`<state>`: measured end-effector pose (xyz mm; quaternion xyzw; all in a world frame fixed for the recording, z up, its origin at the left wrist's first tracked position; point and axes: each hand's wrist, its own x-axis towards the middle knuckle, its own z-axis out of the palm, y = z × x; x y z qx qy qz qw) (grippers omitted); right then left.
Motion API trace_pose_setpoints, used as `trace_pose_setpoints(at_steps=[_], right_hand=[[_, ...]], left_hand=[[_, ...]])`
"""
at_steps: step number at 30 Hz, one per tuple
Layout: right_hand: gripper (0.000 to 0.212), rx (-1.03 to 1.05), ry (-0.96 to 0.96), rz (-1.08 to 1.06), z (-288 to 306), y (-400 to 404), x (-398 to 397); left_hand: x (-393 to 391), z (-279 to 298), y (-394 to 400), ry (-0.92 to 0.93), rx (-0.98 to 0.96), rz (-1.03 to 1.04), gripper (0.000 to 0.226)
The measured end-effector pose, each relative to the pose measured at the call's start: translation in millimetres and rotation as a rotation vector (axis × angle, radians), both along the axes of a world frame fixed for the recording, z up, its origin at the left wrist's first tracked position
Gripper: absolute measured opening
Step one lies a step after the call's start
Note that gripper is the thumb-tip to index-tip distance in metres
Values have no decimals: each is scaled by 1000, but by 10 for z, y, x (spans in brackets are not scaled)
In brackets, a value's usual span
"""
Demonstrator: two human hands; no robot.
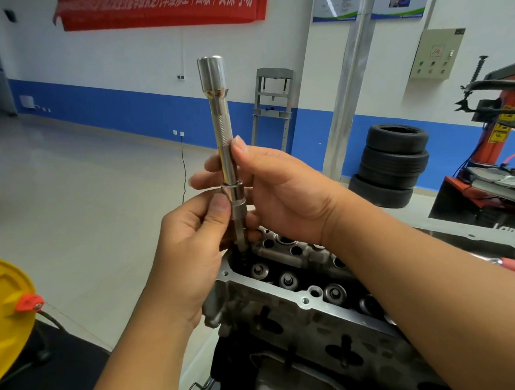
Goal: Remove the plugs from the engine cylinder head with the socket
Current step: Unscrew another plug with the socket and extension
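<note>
1 cylinder head (289,318) lies nearest. Above its far-left corner, 2 hands grip 1 upright socket extension (222,143): left hand (190,246) pinching the lower collar, right hand (283,190) wrapped around the shaft. Beyond, 3 stacked tyres (393,165).

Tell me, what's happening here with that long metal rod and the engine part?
A person holds a long socket tool upright in both hands. The right hand pinches the shaft, and the left hand holds the lower part. The tool's tip reaches into a hole at the corner of the cylinder head. No plug can be seen.
</note>
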<state>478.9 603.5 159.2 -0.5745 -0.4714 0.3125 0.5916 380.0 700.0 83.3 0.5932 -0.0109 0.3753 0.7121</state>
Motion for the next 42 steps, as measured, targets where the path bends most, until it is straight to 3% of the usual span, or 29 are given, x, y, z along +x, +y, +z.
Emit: trace_pose_setpoints(at_steps=[8,13,18,22,25,31,35,42], right_hand=[[20,64,-1,24,-18,-4,42],[27,55,-35,18,-9,-14,5],[29,33,16,16,-4,0,6],[20,55,-1,3,-12,8,44],[21,60,-15,15,-7,4,34],[33,30,18,13,10,-7,18],[24,48,22,14,-4,8,53],[30,55,18,4,-4,-11,55]], left_hand=[[29,-36,26,-40,79,75,28],[-17,-21,13,-21,38,-82,32],[32,-23,4,-29,12,43,26],[29,-32,-8,-56,13,89,45],[14,-27,-4,-52,57,40,25],[24,-32,7,-38,51,53,25],[35,-47,9,-67,47,100,28],[8,-23,-1,-44,54,-31,30]])
